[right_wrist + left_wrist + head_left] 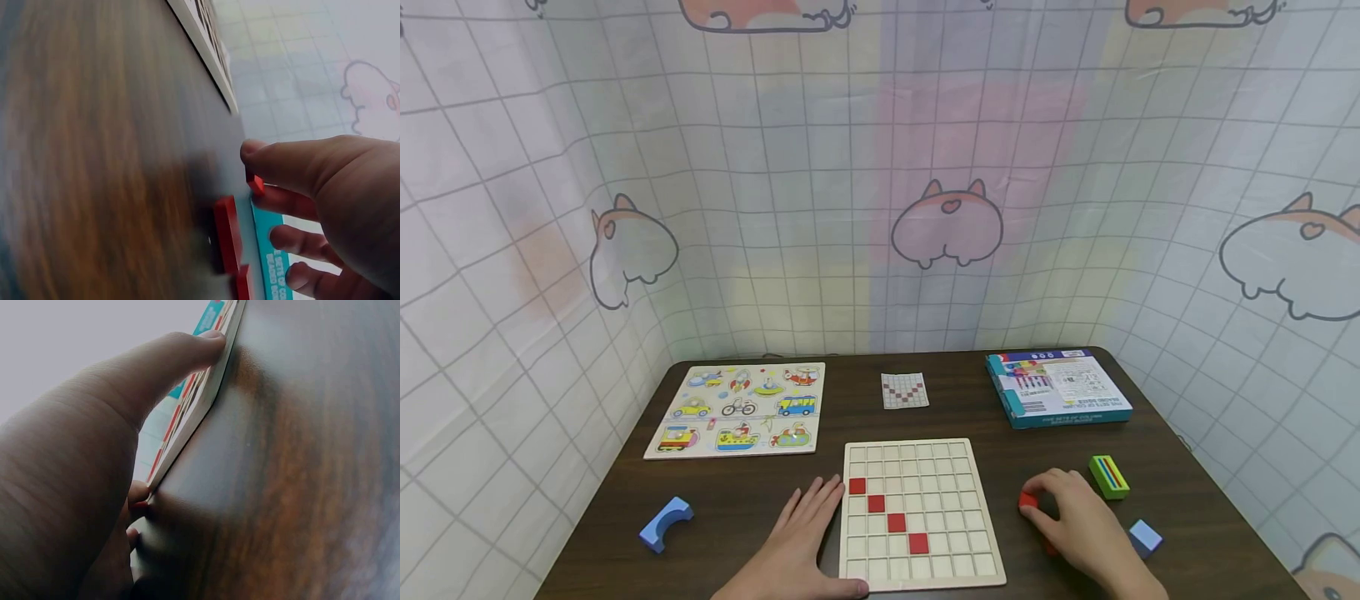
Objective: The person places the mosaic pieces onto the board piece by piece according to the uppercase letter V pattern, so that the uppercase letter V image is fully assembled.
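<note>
A wooden grid board [951, 500] lies at the front middle of the table, with several red square tiles [897, 523] set in a diagonal line in its cells. My left hand [801, 542] rests at the board's left side, fingers straight along the edge and thumb on the near left corner. To the right of the board, my right hand [1075, 521] pinches a red tile [255, 182] between thumb and index finger. More red tiles [229, 234] lie on the table close under this hand, mostly hidden by it in the head view.
A small pattern card [905, 391] lies behind the board. At the back left is a vehicle picture board [745, 408], at the back right a flat box [1060, 387]. A blue arch block [666, 523] sits left; a green striped block [1108, 477] and blue block [1145, 539] sit right.
</note>
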A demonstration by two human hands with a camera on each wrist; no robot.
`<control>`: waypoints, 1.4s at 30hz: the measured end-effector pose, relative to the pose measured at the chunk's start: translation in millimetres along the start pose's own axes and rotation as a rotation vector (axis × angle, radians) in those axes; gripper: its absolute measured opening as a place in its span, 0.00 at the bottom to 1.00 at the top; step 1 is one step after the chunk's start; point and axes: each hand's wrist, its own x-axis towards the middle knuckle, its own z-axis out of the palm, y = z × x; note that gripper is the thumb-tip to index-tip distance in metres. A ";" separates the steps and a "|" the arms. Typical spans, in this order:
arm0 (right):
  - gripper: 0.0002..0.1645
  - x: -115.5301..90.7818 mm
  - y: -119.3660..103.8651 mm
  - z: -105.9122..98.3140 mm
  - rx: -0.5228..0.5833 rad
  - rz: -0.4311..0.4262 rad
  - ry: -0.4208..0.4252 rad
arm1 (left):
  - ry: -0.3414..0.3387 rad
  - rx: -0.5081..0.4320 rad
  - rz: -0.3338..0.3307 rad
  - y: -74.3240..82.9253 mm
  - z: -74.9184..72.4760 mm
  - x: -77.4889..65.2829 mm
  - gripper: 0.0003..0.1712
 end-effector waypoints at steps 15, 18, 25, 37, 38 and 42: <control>0.11 3.9 -18.7 14.0 0.048 -0.081 0.045 | -0.008 0.002 -0.002 -0.6 -0.2 0.0 0.82; 0.12 4.9 -23.2 14.5 0.065 -0.109 0.041 | -0.008 0.003 -0.003 -1.4 0.5 0.0 0.82; 0.12 9.0 -35.5 18.0 0.117 -0.193 0.005 | -0.006 -0.008 -0.006 0.1 -1.4 -1.5 0.82; 0.09 10.5 -63.6 31.5 0.238 -0.300 -0.062 | -0.004 -0.017 -0.010 0.9 -1.1 -1.6 0.82; 0.09 10.7 -65.2 32.2 0.237 -0.306 -0.061 | -0.004 -0.022 -0.013 0.9 -0.8 -1.4 0.82; 0.08 11.7 -70.5 33.9 0.233 -0.308 -0.074 | -0.008 -0.028 -0.016 -0.2 0.2 -0.5 0.82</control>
